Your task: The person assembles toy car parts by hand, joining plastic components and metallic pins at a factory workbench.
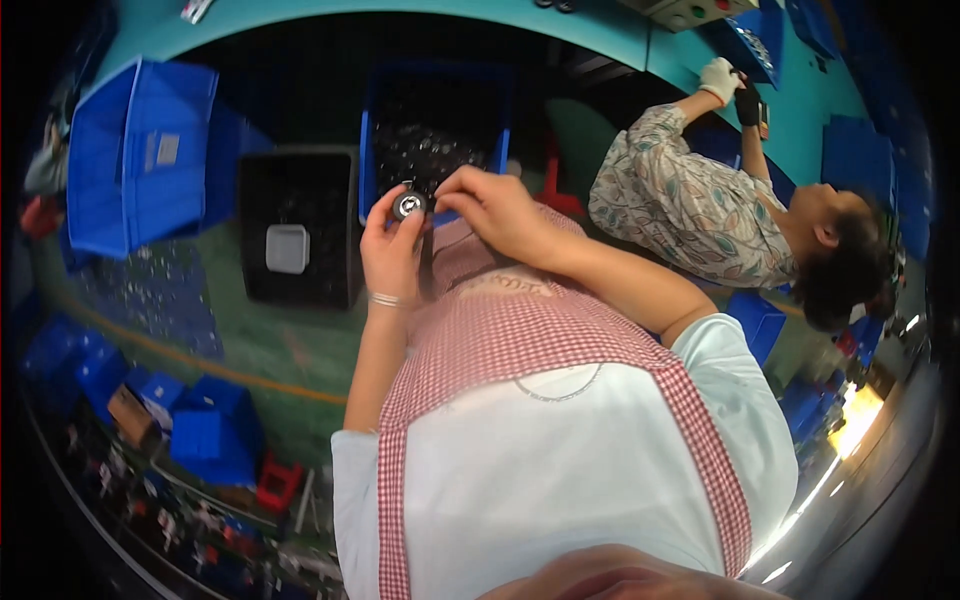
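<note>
My left hand (393, 255) is closed around a small round black wheel-like part (408, 205) with a silvery centre, held between thumb and fingers. Close beside it, my right hand (505, 215) has its thumb and forefinger pinched together near the part's right side. Whatever the right fingertips grip is too small to make out. Just beyond both hands stands a blue bin (366, 150) with many small dark, shiny pieces (425, 145) inside.
Left of the blue bin is a black tub (247, 225) holding a pale square container (288, 248). Blue crates (150, 160) stand farther left. At right, a co-worker in a patterned shirt (690, 200) works at a teal bench (600, 35). A red stool (556, 185) is between us.
</note>
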`<state>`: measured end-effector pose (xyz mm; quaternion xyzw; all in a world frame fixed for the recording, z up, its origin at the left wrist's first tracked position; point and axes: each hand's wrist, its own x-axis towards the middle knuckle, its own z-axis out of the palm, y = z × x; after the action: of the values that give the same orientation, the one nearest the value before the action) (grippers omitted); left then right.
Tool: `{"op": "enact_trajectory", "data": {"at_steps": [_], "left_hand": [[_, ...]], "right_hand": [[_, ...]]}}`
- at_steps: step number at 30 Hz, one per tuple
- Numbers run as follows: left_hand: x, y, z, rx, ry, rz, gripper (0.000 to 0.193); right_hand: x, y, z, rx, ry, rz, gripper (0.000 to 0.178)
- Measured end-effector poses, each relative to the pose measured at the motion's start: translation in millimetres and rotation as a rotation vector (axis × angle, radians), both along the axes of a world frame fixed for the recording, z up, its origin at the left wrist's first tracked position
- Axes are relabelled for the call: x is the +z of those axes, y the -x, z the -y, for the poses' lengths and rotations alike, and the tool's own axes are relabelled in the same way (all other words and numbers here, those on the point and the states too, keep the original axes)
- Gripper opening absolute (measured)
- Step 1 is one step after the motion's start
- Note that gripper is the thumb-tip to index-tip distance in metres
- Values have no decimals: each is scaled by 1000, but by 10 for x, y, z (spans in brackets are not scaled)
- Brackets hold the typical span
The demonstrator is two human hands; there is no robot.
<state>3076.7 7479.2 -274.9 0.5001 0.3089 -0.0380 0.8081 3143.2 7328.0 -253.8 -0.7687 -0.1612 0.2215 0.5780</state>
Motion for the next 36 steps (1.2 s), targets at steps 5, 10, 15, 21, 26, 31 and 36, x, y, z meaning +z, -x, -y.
{"op": "enact_trajectory", "data": {"at_steps": [5, 10, 15, 21, 26, 31, 36], "left_hand": [[-187, -161, 76, -301, -455, 73, 33], [-385, -367, 126, -425, -407, 41, 34], [-1169, -315, -80, -305, -98, -66, 33], [-1682, 76, -152, -310, -6, -320, 18], [-2149, 837, -143, -270, -191, -500, 17], [-2272, 1002, -114, -178, -63, -582, 15], [-2539, 1051, -334, -208, 0, -574, 21]], "right_hand": [[-11, 13, 18, -93, 94, 8, 24], [-260, -87, 81, -155, 59, 342, 9], [-1065, -750, 58, -240, 307, 270, 14], [-1942, -2059, 223, -367, 625, 426, 15], [-2400, -3047, 88, -508, 813, 586, 19], [-2393, -3111, 222, -598, 816, 381, 55], [-2570, -1969, 246, -396, 127, -483, 25]]}}
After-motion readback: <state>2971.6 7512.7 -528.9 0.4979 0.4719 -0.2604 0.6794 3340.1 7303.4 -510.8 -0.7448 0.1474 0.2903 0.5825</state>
